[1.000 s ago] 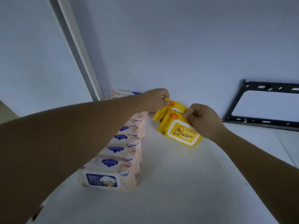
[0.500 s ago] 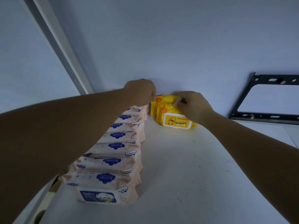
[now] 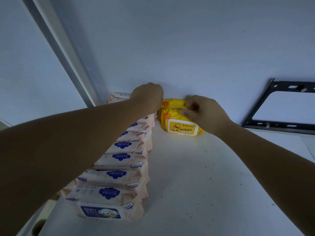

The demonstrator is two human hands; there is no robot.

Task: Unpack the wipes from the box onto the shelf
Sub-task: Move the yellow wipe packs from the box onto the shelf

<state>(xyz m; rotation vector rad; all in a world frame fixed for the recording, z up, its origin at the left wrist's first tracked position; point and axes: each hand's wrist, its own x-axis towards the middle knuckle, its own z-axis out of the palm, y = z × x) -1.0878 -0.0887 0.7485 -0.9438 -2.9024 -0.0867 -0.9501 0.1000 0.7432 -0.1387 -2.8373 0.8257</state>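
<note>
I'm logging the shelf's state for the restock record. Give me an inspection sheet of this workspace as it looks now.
Surface: white shelf, scuffed with dark specks.
Job's things: yellow wipes packs standing at the back wall; pink wipes packs in a row along the left side; box not in view.
Clutter: nothing seen.
Hands: left hand pinches the yellow packs' left edge; right hand pinches their top.
Cables: nothing seen.
Surroundings: pale wall; black metal bracket against the wall at the right.
</note>
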